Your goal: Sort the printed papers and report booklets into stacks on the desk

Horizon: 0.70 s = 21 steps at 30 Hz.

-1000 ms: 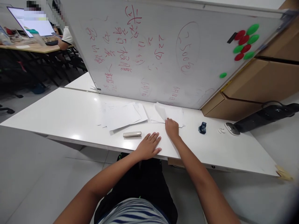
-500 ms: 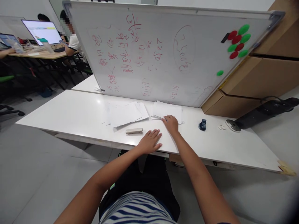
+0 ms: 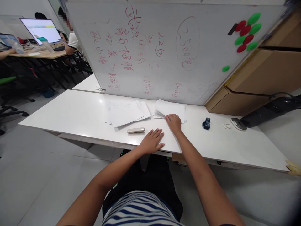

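Note:
My right hand (image 3: 174, 124) pinches the near edge of the right-hand stack of paper (image 3: 175, 109). Some sheets bend upward at that stack's left side, and the fingertips are partly hidden by the hand. Flat on the white table, with fingers spread, rests my left hand (image 3: 152, 141), which holds nothing. A pale stapler (image 3: 136, 130) lies just left of it. Farther left is a second, loosely piled stack of paper (image 3: 128, 112), some of its sheets askew.
A whiteboard (image 3: 150, 53) with red writing and magnets stands along the table's far edge. To the right are a dark blue object (image 3: 206, 123), small white pieces (image 3: 226, 126) and a grey mouse-like device (image 3: 238, 124). Cardboard boxes (image 3: 277, 73) are stacked behind. People sit at a desk far left.
The sheets under my right hand now curve up more at their left near corner. My left hand stays flat on the table. The view has shifted slightly.

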Tool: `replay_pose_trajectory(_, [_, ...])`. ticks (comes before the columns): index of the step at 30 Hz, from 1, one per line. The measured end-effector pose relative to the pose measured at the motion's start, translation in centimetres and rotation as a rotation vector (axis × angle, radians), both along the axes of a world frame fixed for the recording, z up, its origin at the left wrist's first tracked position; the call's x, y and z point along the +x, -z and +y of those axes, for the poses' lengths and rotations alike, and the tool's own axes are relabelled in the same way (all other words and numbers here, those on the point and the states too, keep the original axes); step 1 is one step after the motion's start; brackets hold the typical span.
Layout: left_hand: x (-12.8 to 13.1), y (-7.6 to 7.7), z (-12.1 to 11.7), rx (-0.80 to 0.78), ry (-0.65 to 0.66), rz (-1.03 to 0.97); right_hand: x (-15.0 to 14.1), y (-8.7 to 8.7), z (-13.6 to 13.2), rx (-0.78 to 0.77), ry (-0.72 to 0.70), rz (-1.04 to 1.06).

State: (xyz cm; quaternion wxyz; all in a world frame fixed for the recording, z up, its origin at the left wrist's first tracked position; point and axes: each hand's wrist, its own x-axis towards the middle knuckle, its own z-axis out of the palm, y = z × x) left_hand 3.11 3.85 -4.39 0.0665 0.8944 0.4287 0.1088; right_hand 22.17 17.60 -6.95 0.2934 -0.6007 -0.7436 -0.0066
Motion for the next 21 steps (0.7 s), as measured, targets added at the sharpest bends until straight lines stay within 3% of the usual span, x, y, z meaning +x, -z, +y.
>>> replay_pose_trajectory(8, [-0.3, -0.4, 0.2, -0.088, 0.002, -0.097, -0.6, -0.5, -0.3, 0.133, 0.022, -0.162])
replay_pose_trajectory(12, [-0.7, -1.1, 0.0, -0.229, -0.034, -0.378, -0.8, -2.3, -2.2, 0.176, 0.029, -0.13])
replay_pose_trajectory(14, [-1.1, -1.8, -0.4, -0.401, -0.133, -0.68, -0.8, -3.6, -4.8, 0.2, -0.051, -0.154])
replay_pose_trajectory(18, [-2.7, -3.4, -2.4, -0.912, -0.406, -1.331, -0.8, -4.5, -12.7, 0.184, -0.378, -0.265])
replay_pose_trajectory(21, [-4.5, -3.4, -4.4, -1.212, -0.447, -1.399, -1.0, -3.4, -18.2, 0.108, -0.523, -0.277])
